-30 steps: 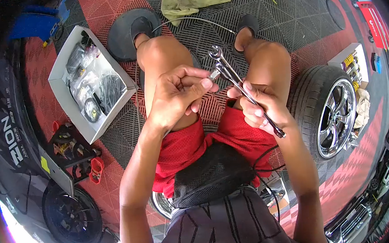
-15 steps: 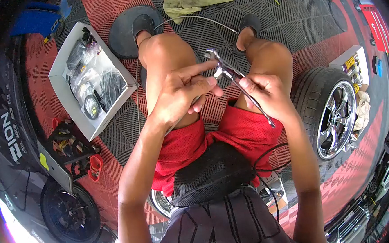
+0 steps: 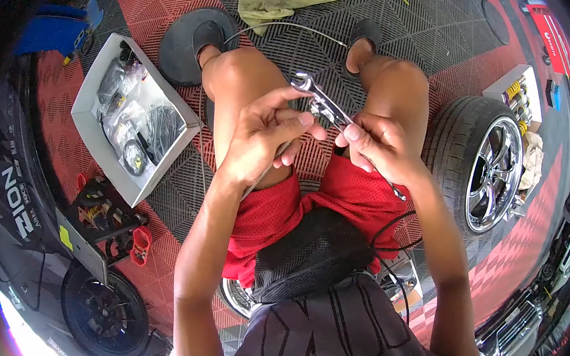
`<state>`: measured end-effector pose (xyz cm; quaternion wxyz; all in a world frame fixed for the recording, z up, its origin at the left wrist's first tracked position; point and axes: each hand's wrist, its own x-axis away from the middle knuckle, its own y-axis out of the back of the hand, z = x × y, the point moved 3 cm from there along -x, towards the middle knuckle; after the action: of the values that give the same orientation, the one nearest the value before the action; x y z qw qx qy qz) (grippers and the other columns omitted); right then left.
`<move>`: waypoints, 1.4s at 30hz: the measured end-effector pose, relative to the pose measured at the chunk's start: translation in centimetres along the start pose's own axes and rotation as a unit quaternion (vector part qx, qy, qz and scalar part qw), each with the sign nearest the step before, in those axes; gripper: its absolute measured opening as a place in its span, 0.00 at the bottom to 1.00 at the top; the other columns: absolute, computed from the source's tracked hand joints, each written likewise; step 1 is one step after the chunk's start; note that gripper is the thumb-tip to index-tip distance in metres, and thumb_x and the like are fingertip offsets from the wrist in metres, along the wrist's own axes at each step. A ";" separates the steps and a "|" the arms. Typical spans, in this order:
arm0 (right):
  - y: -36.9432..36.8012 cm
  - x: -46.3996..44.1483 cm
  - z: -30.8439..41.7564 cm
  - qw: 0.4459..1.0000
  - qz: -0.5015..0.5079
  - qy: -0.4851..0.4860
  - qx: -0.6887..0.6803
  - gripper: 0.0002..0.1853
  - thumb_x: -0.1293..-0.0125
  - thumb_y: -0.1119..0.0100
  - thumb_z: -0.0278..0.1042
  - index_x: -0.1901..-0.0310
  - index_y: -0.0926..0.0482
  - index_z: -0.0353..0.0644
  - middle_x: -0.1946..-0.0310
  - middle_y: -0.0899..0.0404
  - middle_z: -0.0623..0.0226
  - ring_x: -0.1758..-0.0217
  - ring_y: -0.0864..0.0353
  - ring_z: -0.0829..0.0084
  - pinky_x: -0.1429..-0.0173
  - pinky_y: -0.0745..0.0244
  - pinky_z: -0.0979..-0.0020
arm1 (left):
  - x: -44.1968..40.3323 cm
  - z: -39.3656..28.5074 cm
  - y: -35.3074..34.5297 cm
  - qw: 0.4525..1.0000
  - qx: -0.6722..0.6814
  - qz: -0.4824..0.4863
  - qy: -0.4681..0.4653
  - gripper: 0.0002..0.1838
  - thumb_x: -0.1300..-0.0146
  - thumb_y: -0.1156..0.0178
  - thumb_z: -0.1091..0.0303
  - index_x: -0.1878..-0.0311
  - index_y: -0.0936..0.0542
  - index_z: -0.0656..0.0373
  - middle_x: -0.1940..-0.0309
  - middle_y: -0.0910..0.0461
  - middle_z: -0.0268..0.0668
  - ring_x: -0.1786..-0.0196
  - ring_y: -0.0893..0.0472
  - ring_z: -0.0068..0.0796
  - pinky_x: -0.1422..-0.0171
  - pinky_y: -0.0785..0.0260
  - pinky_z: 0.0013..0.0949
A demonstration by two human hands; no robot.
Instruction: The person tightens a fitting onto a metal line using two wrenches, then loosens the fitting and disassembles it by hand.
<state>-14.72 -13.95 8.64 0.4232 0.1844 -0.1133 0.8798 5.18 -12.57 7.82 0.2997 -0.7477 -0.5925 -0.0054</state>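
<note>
Between my knees, my left hand [image 3: 265, 136] pinches a small metal fitting [image 3: 316, 107] at the end of a thin cable that runs back under the wrist. My right hand [image 3: 378, 142] is closed around silver wrenches [image 3: 333, 110]; their heads meet at the fitting, and a handle end shows below my palm. One open-ended jaw points up and left, just beyond my left fingertips. How the jaws sit on the fitting is too small to tell.
A white box [image 3: 180, 145] of bagged parts lies at left, near a black tray [image 3: 103, 217]. The wheel [image 3: 489, 170] stands at right beside a box of coilovers [image 3: 524, 95]. A greenish cloth [image 3: 279, 3] and a cable [image 3: 281, 24] lie ahead.
My right hand has shifted slightly left and down, and the wrenches have changed angle at the fitting. My left hand has stayed nearly in place, its index finger now nearer the wrench jaw.
</note>
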 end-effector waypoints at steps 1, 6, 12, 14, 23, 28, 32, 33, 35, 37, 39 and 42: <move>-0.1 -0.1 0.1 1.000 0.004 0.005 -0.011 0.21 0.25 0.50 0.47 0.62 0.23 0.33 0.85 0.31 0.73 0.84 0.35 0.84 0.79 0.42 0.80 | 0.0 0.0 0.0 1.000 0.003 0.003 0.004 0.20 0.32 0.46 0.73 0.37 0.28 0.66 0.68 0.17 0.42 0.86 0.35 0.16 0.84 0.47 0.18; 0.5 -0.5 -0.1 0.999 -0.015 -0.019 0.028 0.20 0.28 0.44 0.47 0.69 0.23 0.36 0.85 0.30 0.74 0.83 0.34 0.84 0.80 0.43 0.78 | 0.0 0.0 -0.1 0.999 0.027 -0.016 0.021 0.18 0.30 0.48 0.71 0.39 0.27 0.67 0.69 0.18 0.41 0.85 0.34 0.16 0.83 0.46 0.18; 1.5 0.2 0.6 0.963 -0.087 0.047 0.251 0.21 0.31 0.40 0.46 0.73 0.23 0.35 0.86 0.28 0.71 0.82 0.32 0.82 0.78 0.39 0.76 | -0.7 0.0 -0.9 0.997 -0.052 -0.061 0.013 0.12 0.29 0.43 0.65 0.55 0.22 0.67 0.73 0.18 0.38 0.84 0.32 0.15 0.82 0.42 0.19; 1.3 0.8 0.5 0.947 -0.095 0.070 0.299 0.19 0.31 0.40 0.43 0.71 0.22 0.33 0.84 0.26 0.69 0.81 0.31 0.82 0.77 0.37 0.75 | -0.9 -0.2 -1.0 0.992 -0.096 -0.081 0.029 0.13 0.29 0.44 0.65 0.55 0.21 0.68 0.74 0.18 0.38 0.84 0.31 0.15 0.81 0.41 0.20; 2.4 7.0 7.7 0.921 -0.147 0.024 0.360 0.07 0.36 0.39 0.30 0.65 0.19 0.33 0.80 0.22 0.56 0.79 0.22 0.65 0.72 0.29 0.68 | -1.4 0.2 -1.2 0.983 -0.137 -0.102 0.064 0.14 0.29 0.45 0.63 0.52 0.18 0.63 0.77 0.21 0.31 0.83 0.30 0.15 0.82 0.40 0.21; 0.9 5.5 10.0 0.831 -0.079 0.065 0.547 0.05 0.39 0.39 0.28 0.67 0.18 0.37 0.79 0.22 0.55 0.78 0.24 0.55 0.65 0.28 0.60 | -1.6 0.3 -2.2 0.980 -0.166 -0.077 0.078 0.17 0.26 0.52 0.62 0.47 0.19 0.64 0.86 0.32 0.28 0.85 0.36 0.15 0.82 0.49 0.21; 0.5 2.7 11.0 0.811 -0.053 0.092 0.575 0.09 0.39 0.41 0.31 0.75 0.21 0.37 0.82 0.25 0.53 0.77 0.25 0.50 0.62 0.29 0.57 | -1.3 0.3 -1.8 0.978 -0.161 -0.100 0.081 0.17 0.27 0.50 0.62 0.47 0.19 0.63 0.85 0.31 0.29 0.85 0.36 0.15 0.82 0.49 0.21; 0.4 2.0 11.1 0.801 -0.025 0.081 0.592 0.09 0.39 0.41 0.30 0.75 0.21 0.37 0.82 0.25 0.52 0.76 0.25 0.50 0.62 0.29 0.57 | -1.2 0.2 -1.7 0.979 -0.158 -0.103 0.083 0.17 0.27 0.49 0.62 0.47 0.19 0.63 0.85 0.31 0.29 0.85 0.36 0.16 0.82 0.48 0.21; 0.1 1.5 11.5 0.789 0.005 0.072 0.610 0.09 0.39 0.42 0.30 0.75 0.21 0.37 0.82 0.25 0.52 0.76 0.26 0.50 0.62 0.29 0.57 | -1.2 0.1 -1.2 0.982 -0.140 -0.100 0.081 0.16 0.29 0.46 0.63 0.49 0.18 0.63 0.85 0.28 0.29 0.84 0.33 0.15 0.82 0.45 0.21; -0.3 1.3 12.3 0.787 0.033 0.075 0.611 0.08 0.39 0.42 0.30 0.74 0.20 0.37 0.82 0.25 0.53 0.75 0.26 0.50 0.61 0.29 0.56 | -1.2 0.0 -0.9 0.984 -0.122 -0.099 0.079 0.14 0.31 0.43 0.64 0.51 0.16 0.63 0.84 0.25 0.30 0.84 0.29 0.14 0.82 0.41 0.21; -0.5 1.9 13.0 0.776 0.002 0.108 0.622 0.08 0.39 0.42 0.31 0.74 0.19 0.38 0.82 0.25 0.53 0.74 0.25 0.49 0.60 0.29 0.55 | -1.0 -0.2 -0.9 0.986 -0.108 -0.105 0.075 0.14 0.31 0.43 0.64 0.51 0.17 0.63 0.85 0.25 0.31 0.84 0.28 0.15 0.82 0.41 0.20; -0.8 2.0 13.8 0.762 -0.047 0.131 0.632 0.08 0.40 0.40 0.32 0.72 0.18 0.39 0.79 0.23 0.54 0.70 0.25 0.49 0.58 0.29 0.54 | -1.2 0.0 -0.8 0.986 -0.104 -0.101 0.082 0.16 0.29 0.44 0.60 0.51 0.17 0.63 0.85 0.26 0.31 0.84 0.28 0.16 0.82 0.41 0.21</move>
<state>-12.11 -16.97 22.00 0.2622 0.2984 0.5342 0.7462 4.09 -13.51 7.78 0.2656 -0.7082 -0.6346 -0.1584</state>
